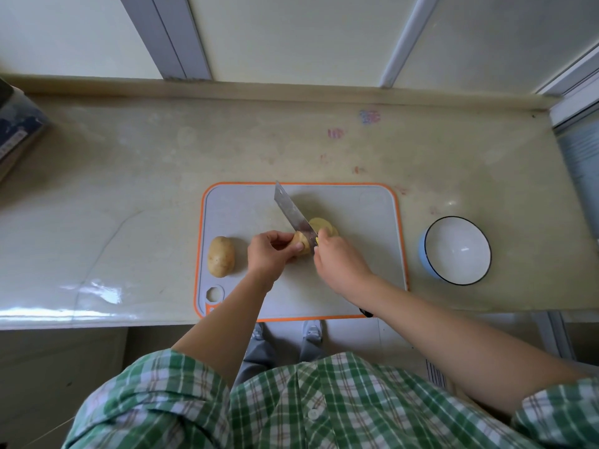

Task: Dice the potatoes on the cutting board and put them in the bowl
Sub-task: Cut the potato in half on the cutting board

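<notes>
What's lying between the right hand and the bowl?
Nothing in the way: the head view shows only bare cutting board and a strip of counter between the right hand, gripping the knife, and the bowl.

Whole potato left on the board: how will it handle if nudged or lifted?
The whole potato is oval and lies free, so it probably rolls sideways on the smooth cutting board. Its skin looks dry and matte: likely grippable. Uncut, so probably firm and fairly dense.

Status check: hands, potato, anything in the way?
Left hand holds potato on cutting board; right hand grips knife, mid-cut. Slices right of knife. Whole potato untouched, bowl empty. Nothing blocking.
</notes>
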The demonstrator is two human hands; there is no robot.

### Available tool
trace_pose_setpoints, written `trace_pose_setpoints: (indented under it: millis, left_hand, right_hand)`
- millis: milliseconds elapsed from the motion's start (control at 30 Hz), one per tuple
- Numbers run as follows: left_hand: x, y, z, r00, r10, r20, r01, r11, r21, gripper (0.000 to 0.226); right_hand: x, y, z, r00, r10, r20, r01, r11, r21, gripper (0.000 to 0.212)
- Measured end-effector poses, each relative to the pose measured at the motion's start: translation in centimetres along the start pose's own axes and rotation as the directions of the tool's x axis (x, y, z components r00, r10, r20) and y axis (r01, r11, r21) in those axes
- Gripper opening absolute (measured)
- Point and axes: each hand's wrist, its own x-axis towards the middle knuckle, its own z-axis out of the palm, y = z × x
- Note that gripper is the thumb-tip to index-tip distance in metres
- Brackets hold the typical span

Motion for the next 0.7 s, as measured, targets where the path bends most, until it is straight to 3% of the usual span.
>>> trace_pose_setpoints:
  millis: [233,400,500,700]
  left_hand:
    - [0.3,-0.1,-0.3,1.000,-0.019,0.021,0.019,1.000,-0.020,0.025]
    - [0.3,0.0,-0.4,0.999,-0.014,0.051,0.015,1.000,-0.024,0.026]
    - [0.2,0.0,-0.3,0.999,-0.019,0.047,0.020,0.999,-0.026,0.023]
    - [0.1,0.2,-0.2,0.999,-0.026,0.043,0.027,0.999,-0.038,0.015]
  right_hand:
    - [0.7,0.6,2.4,0.999,-0.027,-0.029,0.024,0.994,-0.105,0.019]
    - [0.8,2.2,1.5,0.999,0.016,-0.029,-0.014,0.999,0.040,0.029]
    - [0.6,2.4,0.0,0.999,0.017,-0.028,-0.014,0.992,0.127,0.018]
    - [-0.7,1.0,-3.2,0.997,-0.062,-0.048,0.066,0.995,0.075,0.016]
